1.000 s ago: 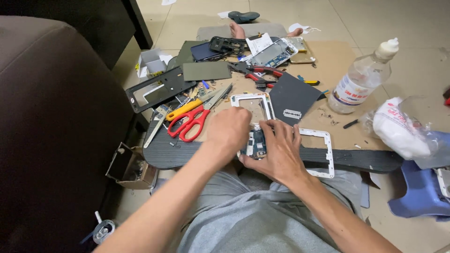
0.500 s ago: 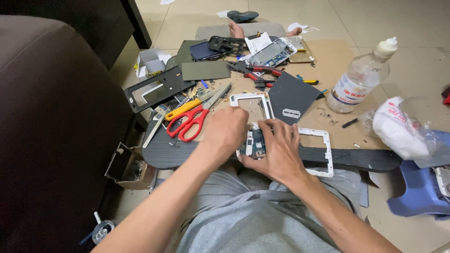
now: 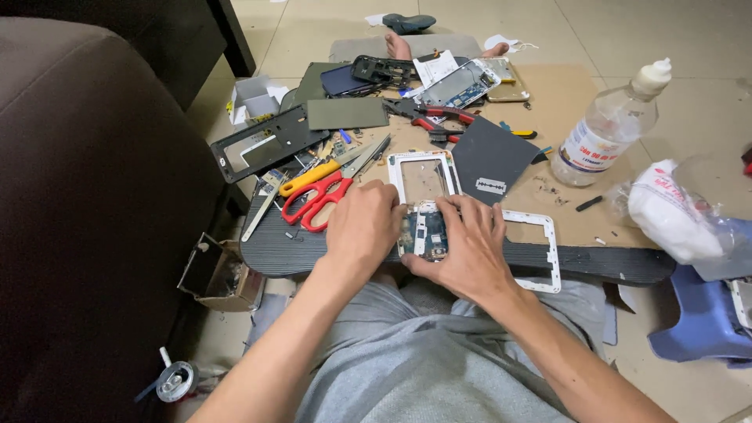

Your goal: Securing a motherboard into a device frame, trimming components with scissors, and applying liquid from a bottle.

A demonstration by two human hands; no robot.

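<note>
Head view: the person sits on the floor with a dark wood-grain board (image 3: 548, 262) across the lap, and dead centre of the frame is a stripped phone body (image 3: 424, 232), internals exposed, bluish circuit board and metal shields showing. Its long axis runs pretty much up-down in the frame, top end pointing away from the person toward the white frame (image 3: 423, 174) just above it.

The left hand (image 3: 362, 227) is curled with its fingers bent down against the phone's left edge, pinching it. The right hand (image 3: 468, 251) lies flatter, fingers spread over the right side and thumb tucked under the bottom edge, so both hands have hold of the same piece.

Stuff around it: a second white rectangular frame (image 3: 540, 251) sits just right of the right hand, partly under it. Left of centre are red-handled scissors (image 3: 317, 202) with a yellow-handled tool (image 3: 313, 177) touching them. A razor blade (image 3: 491, 186) lies on a dark grey sheet (image 3: 492, 155) up right of centre. Red pliers (image 3: 435, 117) and more phone parts are scattered at top centre over brown cardboard (image 3: 564, 102).

A clear plastic bottle (image 3: 607, 129) with a white cap stands at the right, next to a white plastic bag (image 3: 674, 215). A blue plastic stool (image 3: 705, 321) is at lower right. The floor is pale tile, and a brown sofa (image 3: 86, 196) fills the left side.
</note>
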